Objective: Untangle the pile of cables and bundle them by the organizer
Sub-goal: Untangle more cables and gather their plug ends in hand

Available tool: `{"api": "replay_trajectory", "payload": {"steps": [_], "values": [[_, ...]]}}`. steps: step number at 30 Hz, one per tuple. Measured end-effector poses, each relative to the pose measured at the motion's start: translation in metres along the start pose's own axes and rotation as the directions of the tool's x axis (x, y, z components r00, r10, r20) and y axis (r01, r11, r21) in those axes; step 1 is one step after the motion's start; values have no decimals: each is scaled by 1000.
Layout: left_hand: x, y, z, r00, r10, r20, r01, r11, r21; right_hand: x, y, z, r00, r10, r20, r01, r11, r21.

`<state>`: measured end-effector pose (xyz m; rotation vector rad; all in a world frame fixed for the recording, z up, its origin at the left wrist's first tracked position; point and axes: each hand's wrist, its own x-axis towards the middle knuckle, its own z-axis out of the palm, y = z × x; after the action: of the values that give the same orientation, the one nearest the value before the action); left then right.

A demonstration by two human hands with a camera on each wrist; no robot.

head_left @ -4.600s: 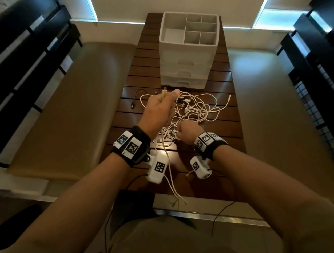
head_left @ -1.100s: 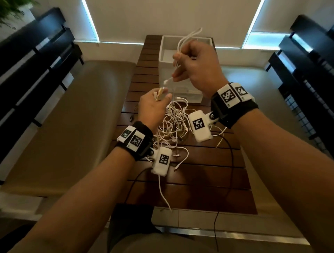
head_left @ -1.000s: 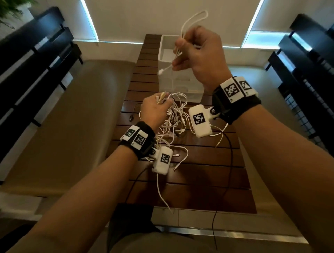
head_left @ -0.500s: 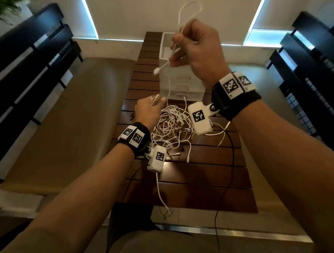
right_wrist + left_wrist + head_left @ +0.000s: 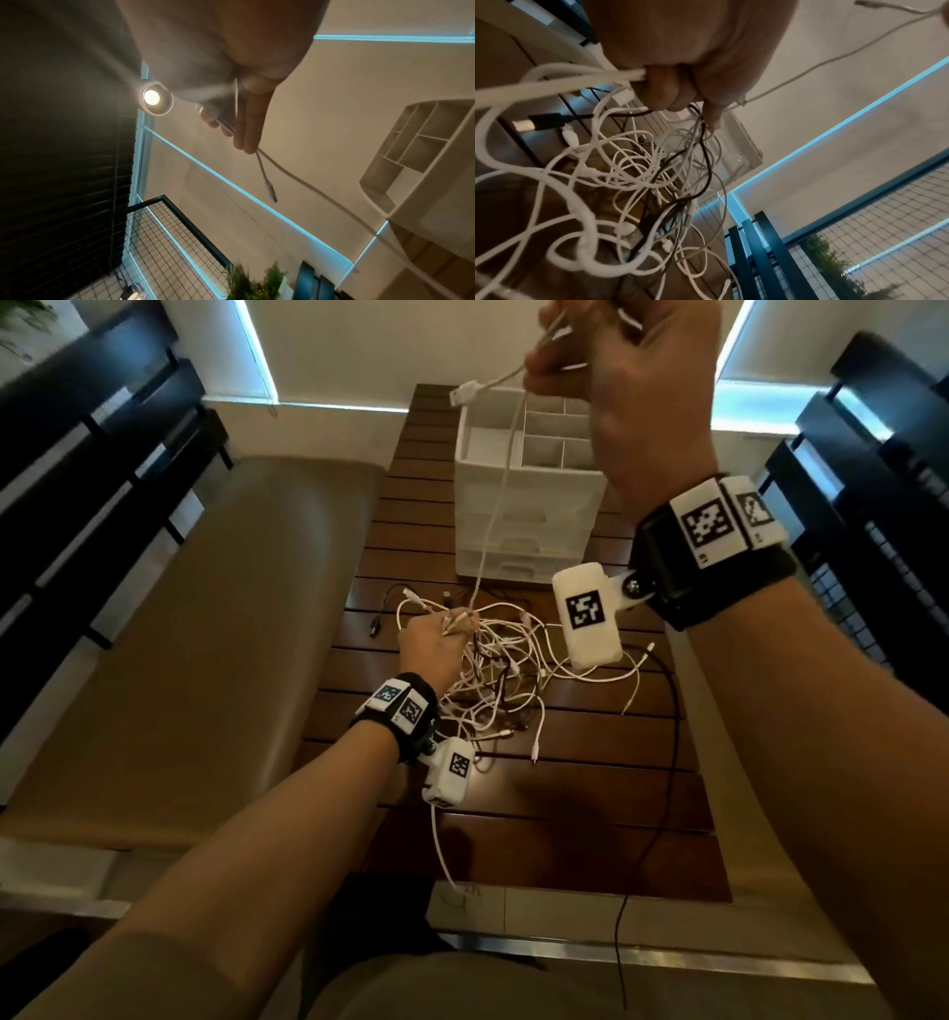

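Right hand: raised high, thumb and fingers pinched on one white USB cable, doubled over in the pinch; flat connector poking out just left of the fingertips.
Why so high: likely to draw that single strand up and clear of the knot, length dropping straight from the pinch to the other fist.
Left hand: low, fist curled tight round a cluster of cable ends, plugs sticking up out of the top of the fist; probably anchoring the pile so only the chosen strand slides.
Cable pile: directly under and right of the left fist, on the slatted wooden table; mostly white loops, at least one black lead threaded through; loose ends trailing outward from the grip.
Black connector: just left of the clenched fingers, lying on the slats.
Organizer: white drawer unit beyond both grips, divided top tray open, no cables seen inside.
Progress: early, judging by the knot; nothing bundled.
Risk: snagging on a loop below the fist, dragging the whole tangle upward.
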<state>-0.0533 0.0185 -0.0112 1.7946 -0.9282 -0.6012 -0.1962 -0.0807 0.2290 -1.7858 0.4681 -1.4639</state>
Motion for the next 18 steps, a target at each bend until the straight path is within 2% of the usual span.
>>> {"api": "replay_trajectory", "payload": {"steps": [2, 3, 6, 9, 12, 13, 14, 15, 17, 18], "values": [[4, 6, -5, 999, -10, -46, 8, 999, -42, -8, 8, -2, 1000, -22, 2, 22, 998, -67], [5, 9, -7, 998, -4, -63, -1, 997, -72, -17, 16, -2, 999, 8, 35, -4, 994, -111], [7, 23, -13, 996, 48, -74, -57, 990, -127, -54, 54, -3, 968, 219, 122, -163, 920, -355], [5, 37, -20, 992, 111, -61, -121, 973, -198, -83, 96, -8, 907, 403, 122, -242, 738, -630], [6, 38, -24, 991, 123, -58, -133, 967, -217, -86, 112, -12, 782, 617, 92, -265, 462, -847], [7, 37, -25, 991, 122, -58, -132, 963, -237, -82, 110, -13, 762, 644, 68, -247, 385, -889], [7, 38, -25, 991, 124, -56, -134, 959, -248, -78, 105, -12, 758, 650, 57, -238, 357, -903], [7, 38, -24, 991, 128, -50, -136, 959, -248, -74, 98, -9, 762, 642, 83, -237, 395, -887], [10, 40, -23, 991, 132, -27, -134, 962, -237, -69, 77, 1, 758, 595, 266, -235, 630, -740], [12, 40, -21, 991, 136, -7, -134, 964, -229, -69, 64, 9, 728, 577, 371, -244, 723, -646]]}}
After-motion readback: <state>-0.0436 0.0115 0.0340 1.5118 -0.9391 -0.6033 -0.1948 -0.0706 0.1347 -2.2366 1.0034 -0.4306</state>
